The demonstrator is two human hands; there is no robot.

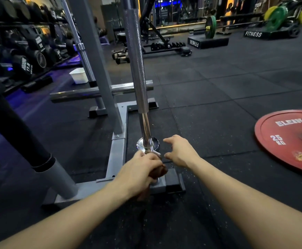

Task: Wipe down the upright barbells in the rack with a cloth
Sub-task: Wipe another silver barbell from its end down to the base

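A chrome barbell (pixel 136 69) stands upright in the grey floor rack (pixel 117 141), its knurled shaft rising out of the top of the view. My left hand (pixel 141 169) grips the barbell low down, below its shiny collar, with a brown cloth (pixel 160 171) wrapped round the sleeve under my fingers. My right hand (pixel 180 150) hovers just right of the bar, fingers loosely spread, holding nothing. A second upright barbell (pixel 79 45) leans further back on the left.
A red 25 kg plate (pixel 288 141) lies flat on the rubber floor at right. A dumbbell rack (pixel 20 56) fills the left side, with a white tub (pixel 79 75) beside it. A thick black and grey post (pixel 38 155) slants at near left.
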